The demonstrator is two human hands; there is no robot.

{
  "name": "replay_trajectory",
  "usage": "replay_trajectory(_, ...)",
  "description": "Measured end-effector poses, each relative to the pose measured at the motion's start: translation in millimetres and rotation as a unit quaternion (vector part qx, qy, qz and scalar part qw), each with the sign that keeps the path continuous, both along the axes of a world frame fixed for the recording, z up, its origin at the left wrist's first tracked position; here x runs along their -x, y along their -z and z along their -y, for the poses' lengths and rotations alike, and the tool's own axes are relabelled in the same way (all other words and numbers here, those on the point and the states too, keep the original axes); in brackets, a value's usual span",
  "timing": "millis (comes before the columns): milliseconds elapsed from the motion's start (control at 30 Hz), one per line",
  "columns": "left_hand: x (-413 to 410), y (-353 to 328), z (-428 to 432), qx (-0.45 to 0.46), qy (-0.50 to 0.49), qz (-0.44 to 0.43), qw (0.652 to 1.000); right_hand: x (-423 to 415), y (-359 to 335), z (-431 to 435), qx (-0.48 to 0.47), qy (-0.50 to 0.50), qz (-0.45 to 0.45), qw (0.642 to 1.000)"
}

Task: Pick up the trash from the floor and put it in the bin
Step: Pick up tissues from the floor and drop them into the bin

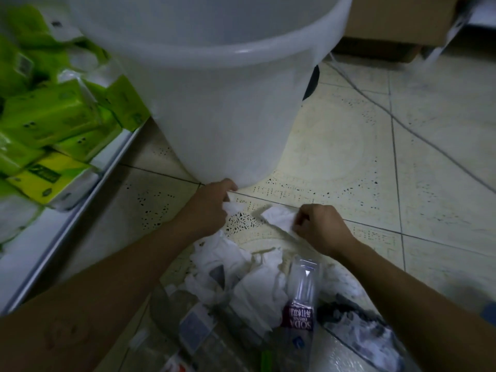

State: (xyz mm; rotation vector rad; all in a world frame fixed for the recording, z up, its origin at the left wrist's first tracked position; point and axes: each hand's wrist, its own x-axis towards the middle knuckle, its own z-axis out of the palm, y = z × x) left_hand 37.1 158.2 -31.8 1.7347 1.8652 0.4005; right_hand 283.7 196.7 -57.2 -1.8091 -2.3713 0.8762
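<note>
A large white plastic bin point(214, 103) stands on the tiled floor straight ahead. At its base my left hand point(212, 205) pinches a small scrap of white tissue point(233, 208). To the right my right hand point(319, 226) grips a crumpled white tissue point(279, 217) that lies on the floor. Closer to me sits a heap of trash: crumpled white tissues point(241, 275), a clear soda bottle with a dark red label point(300, 299), other clear plastic bottles point(193, 331) and a crumpled plastic bag point(359, 334).
A low white shelf point(67, 210) on the left holds several green and yellow tissue packs point(53, 116). A cardboard box point(397, 20) sits at the back right. A grey cable point(402, 124) runs across the tiles to the right of the bin.
</note>
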Motion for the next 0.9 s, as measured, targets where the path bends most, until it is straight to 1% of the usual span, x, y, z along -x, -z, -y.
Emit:
replay_trajectory(100, -11.3, -35.8, -1.4, -0.034, 0.051, -0.02, 0.998, 2.2, -29.5, 8.4, -0.04, 0.042, -0.1, 0.993)
replay_trajectory(167, -18.0, -67.2, -2.5, -0.057, 0.083, -0.024, 0.995, 1.4, -56.4, 12.3, -0.057, 0.055, -0.137, 0.987)
replay_trajectory(233, -24.3, -105.9, -6.8, -0.075, 0.112, -0.053, 0.99, -0.2, -87.1, 13.7, -0.083, 0.054, -0.153, 0.983)
replay_trajectory(300, -29.7, -150.4, -12.2, -0.106, 0.124, -0.074, 0.984, -0.5, -124.4, 13.5, -0.129, 0.042, -0.154, 0.979)
replay_trajectory(433, -35.4, -236.7, -17.2, -0.201, 0.155, -0.071, 0.964, 3.9, -213.2, 6.5, -0.196, 0.024, -0.187, 0.962)
replay_trajectory(500, -28.2, -270.7, -17.2, -0.233, 0.157, -0.075, 0.957, 9.4, -256.2, 3.0, -0.239, 0.021, -0.199, 0.95)
replay_trajectory(600, -2.2, -300.1, -27.6, -0.274, 0.09, -0.085, 0.954, 27.7, -304.3, -5.8, -0.253, 0.0, -0.184, 0.95)
replay_trajectory(667, 17.7, -304.2, -35.7, -0.3, 0.018, -0.08, 0.95, 45.3, -322.6, -18.5, -0.24, -0.004, -0.165, 0.956)
replay_trajectory(733, 30.8, -297.6, -42.0, -0.312, -0.025, -0.075, 0.947, 64.1, -329.2, -33.9, -0.248, -0.001, -0.128, 0.96)
replay_trajectory(767, 34.0, -291.6, -43.8, -0.308, -0.034, -0.071, 0.948, 73.7, -329.1, -39.9, -0.26, -0.001, -0.094, 0.961)
replay_trajectory(833, 39.0, -277.1, -45.7, -0.271, -0.03, -0.068, 0.96, 92.2, -323.0, -48.2, -0.266, 0.003, -0.026, 0.964)
replay_trajectory(900, 44.1, -261.6, -47.7, -0.212, 0.0, -0.082, 0.974, 107.3, -310.7, -49.1, -0.21, -0.006, 0.024, 0.977)
